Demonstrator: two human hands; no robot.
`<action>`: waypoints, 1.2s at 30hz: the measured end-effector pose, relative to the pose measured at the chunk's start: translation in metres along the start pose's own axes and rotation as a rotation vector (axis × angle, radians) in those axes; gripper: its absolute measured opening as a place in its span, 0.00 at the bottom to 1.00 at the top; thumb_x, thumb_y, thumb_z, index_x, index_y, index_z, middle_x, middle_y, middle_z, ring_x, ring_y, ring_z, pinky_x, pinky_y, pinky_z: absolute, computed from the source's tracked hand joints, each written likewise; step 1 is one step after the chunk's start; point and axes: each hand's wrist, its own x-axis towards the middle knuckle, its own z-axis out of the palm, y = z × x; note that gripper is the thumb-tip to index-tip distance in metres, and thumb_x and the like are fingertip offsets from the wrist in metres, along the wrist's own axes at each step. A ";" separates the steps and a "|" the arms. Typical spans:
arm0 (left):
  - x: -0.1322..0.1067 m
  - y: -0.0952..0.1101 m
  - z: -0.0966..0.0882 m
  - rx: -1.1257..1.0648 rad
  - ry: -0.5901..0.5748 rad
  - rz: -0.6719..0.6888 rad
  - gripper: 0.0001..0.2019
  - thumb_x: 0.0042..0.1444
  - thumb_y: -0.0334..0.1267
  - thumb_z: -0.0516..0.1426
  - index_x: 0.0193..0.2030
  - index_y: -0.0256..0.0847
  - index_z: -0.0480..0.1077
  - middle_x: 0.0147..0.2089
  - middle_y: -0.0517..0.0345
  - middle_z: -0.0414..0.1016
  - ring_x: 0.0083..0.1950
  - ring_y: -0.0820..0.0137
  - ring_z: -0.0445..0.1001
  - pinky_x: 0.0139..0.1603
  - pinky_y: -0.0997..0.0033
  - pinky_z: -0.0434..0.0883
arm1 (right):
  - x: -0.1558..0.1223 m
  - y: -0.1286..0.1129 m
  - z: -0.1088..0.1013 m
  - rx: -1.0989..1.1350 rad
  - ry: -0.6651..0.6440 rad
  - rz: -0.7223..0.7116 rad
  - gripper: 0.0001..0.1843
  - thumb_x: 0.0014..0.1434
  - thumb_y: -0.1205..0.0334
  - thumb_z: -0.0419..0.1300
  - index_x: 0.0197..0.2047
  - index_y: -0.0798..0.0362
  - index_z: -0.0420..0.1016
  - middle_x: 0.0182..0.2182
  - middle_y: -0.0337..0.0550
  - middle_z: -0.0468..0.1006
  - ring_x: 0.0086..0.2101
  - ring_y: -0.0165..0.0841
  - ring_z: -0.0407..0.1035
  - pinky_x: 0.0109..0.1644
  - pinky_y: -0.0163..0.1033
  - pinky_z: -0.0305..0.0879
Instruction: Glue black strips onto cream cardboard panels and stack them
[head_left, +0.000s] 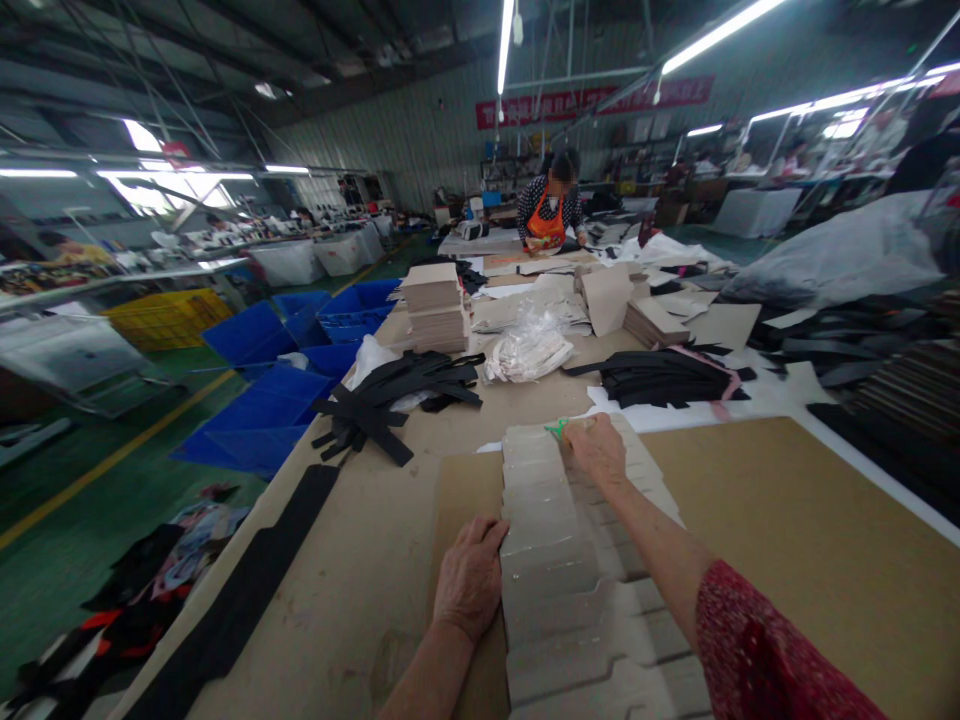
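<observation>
Overlapping grey-beige board pieces [541,545] lie in a long fanned column in front of me, with shiny wet-looking spots along their edges. At the far end of the column, my right hand [598,448] is closed around a small tool with a green end [557,428]; most of it is hidden in the fingers, so its kind is unclear. My left hand [471,575] rests flat at the column's left edge, fingertips touching the pieces. It holds nothing. Under the column is a brown board [739,480].
Black strips [394,390] lie in a heap at left, more black strips [660,376] at right. Beyond are a clear plastic bag [529,345] and a stack of boards [433,305]. Blue bins [262,420] flank the table's left edge. A person in an orange apron [546,222] works opposite.
</observation>
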 end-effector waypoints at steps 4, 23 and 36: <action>0.000 0.000 0.000 0.001 -0.001 -0.004 0.23 0.60 0.27 0.49 0.58 0.49 0.69 0.56 0.58 0.70 0.56 0.68 0.67 0.60 0.71 0.63 | 0.003 0.003 -0.008 -0.020 0.014 -0.006 0.20 0.54 0.53 0.57 0.48 0.54 0.69 0.40 0.52 0.78 0.42 0.45 0.73 0.43 0.42 0.65; -0.001 0.002 -0.003 0.012 -0.012 -0.011 0.21 0.60 0.27 0.49 0.57 0.47 0.70 0.55 0.57 0.71 0.56 0.69 0.67 0.60 0.71 0.63 | 0.012 -0.012 -0.011 -0.174 -0.009 -0.078 0.21 0.58 0.53 0.55 0.52 0.55 0.67 0.46 0.55 0.76 0.47 0.44 0.72 0.48 0.43 0.65; 0.000 -0.001 0.000 0.011 -0.005 -0.009 0.22 0.61 0.27 0.49 0.58 0.48 0.69 0.56 0.57 0.71 0.56 0.69 0.67 0.59 0.72 0.64 | 0.041 -0.031 -0.021 -0.264 -0.087 -0.076 0.23 0.54 0.61 0.57 0.53 0.58 0.69 0.49 0.59 0.77 0.49 0.46 0.73 0.50 0.44 0.67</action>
